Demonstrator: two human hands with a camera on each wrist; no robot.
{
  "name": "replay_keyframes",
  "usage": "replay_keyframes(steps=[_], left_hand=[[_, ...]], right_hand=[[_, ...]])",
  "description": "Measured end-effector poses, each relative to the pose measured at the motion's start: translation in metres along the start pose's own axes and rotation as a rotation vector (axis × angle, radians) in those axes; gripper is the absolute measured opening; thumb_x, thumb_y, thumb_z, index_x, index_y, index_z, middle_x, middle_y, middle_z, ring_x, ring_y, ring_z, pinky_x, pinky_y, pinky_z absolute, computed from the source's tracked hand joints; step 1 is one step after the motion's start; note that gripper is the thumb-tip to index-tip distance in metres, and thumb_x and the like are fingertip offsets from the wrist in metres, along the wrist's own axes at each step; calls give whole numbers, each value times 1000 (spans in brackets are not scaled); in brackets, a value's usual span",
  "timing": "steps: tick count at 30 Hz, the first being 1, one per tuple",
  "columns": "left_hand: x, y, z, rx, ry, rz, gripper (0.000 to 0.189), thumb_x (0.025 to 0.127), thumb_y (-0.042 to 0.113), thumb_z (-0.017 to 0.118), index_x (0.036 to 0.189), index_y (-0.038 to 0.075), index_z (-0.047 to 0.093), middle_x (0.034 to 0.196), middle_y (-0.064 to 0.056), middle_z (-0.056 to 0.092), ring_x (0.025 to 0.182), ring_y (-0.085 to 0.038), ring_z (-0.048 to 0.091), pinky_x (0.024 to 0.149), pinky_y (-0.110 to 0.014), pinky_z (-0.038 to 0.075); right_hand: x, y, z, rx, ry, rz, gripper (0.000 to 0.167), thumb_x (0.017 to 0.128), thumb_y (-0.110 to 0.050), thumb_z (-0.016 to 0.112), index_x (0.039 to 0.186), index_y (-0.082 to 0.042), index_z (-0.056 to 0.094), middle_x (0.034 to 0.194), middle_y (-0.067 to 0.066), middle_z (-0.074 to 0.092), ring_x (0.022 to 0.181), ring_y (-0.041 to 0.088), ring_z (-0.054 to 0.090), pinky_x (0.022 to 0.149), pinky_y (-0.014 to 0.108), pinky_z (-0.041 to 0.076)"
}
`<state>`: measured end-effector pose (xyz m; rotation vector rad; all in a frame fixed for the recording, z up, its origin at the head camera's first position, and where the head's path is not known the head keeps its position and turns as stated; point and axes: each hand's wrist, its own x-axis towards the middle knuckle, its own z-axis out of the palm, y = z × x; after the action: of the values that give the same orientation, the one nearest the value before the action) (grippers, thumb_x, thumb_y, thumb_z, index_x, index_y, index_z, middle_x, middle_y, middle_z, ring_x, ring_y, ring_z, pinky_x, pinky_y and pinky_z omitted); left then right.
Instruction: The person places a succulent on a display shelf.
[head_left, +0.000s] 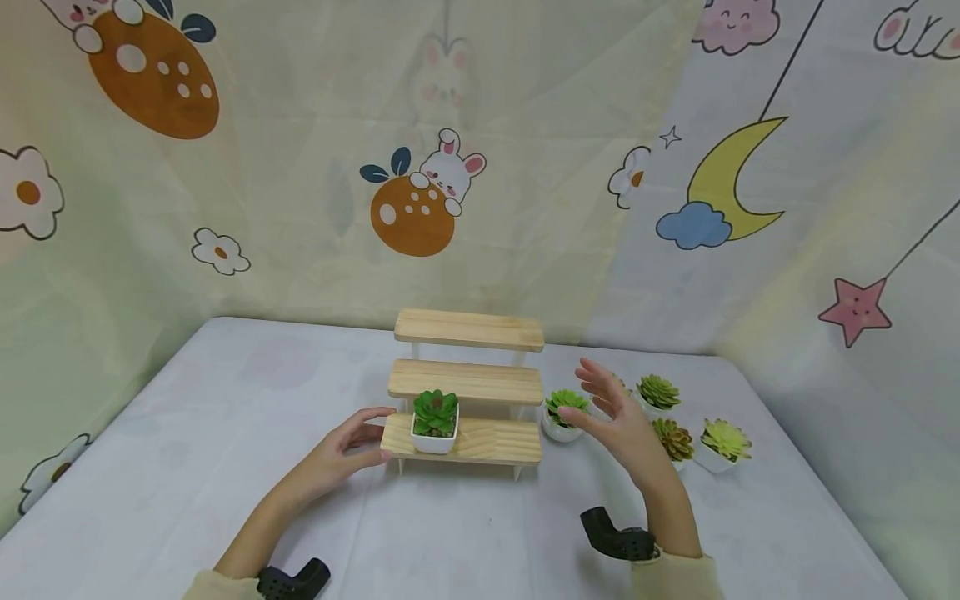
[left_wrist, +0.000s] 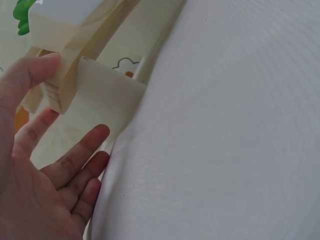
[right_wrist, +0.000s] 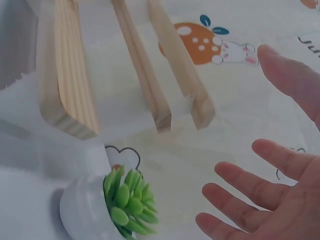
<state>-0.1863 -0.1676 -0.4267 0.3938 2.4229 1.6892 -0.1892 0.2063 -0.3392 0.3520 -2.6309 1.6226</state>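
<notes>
A three-tier wooden stand (head_left: 467,380) rises from the white table, and a square white pot with a green succulent (head_left: 435,417) sits on its lowest step. At the left end of that step is my left hand (head_left: 341,454); thumb and forefinger pinch the board's end (left_wrist: 62,90) while the other fingers spread loosely below. My right hand (head_left: 618,425) is raised right of the stand, fingers apart and holding nothing. Nearest to it stands a round white pot with a bright green succulent (head_left: 562,412), seen low in the right wrist view (right_wrist: 90,210).
Several more potted succulents group behind and right of my right hand: a green one (head_left: 657,393), a reddish-brown one (head_left: 673,439) and a yellow-green one (head_left: 723,442). A patterned cloth backdrop (head_left: 300,167) hangs along the back and sides of the table (head_left: 225,400).
</notes>
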Motion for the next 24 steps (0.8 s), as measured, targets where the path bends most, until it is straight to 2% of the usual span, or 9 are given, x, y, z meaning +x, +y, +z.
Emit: replay_keyframes(steps=[6,15,19,24], left_hand=[[0,1,1,6,-5,20,58,85,24,67,137,17,41,123,-16,57,118,-33,50,96,-53,36],[-2,2,0,7,5,-15,59,85,26,67,137,18,41,124,-15,57,120,-33,49,99,-56,34],[-3,4,0,3,3,-26,59,85,27,68,137,20,41,126,-15,56,121,-32,48,99,-55,34],[-2,3,1,1,1,-4,58,86,25,67,137,18,41,126,-17,56,121,-34,49,98,-56,34]], right_hand=[[1,9,-7,12,20,25,74,85,-26,68,146,-16,27,146,13,34,134,34,31,108,55,21],[7,29,-6,-28,16,88,76,85,-31,68,146,-13,27,145,15,35,133,35,33,106,55,25],[10,38,-6,-52,-2,157,80,84,-35,68,147,-14,24,145,17,35,131,38,35,101,55,33],[11,46,-4,-63,-23,256,84,81,-39,70,147,-16,23,144,16,35,128,37,37,97,55,37]])
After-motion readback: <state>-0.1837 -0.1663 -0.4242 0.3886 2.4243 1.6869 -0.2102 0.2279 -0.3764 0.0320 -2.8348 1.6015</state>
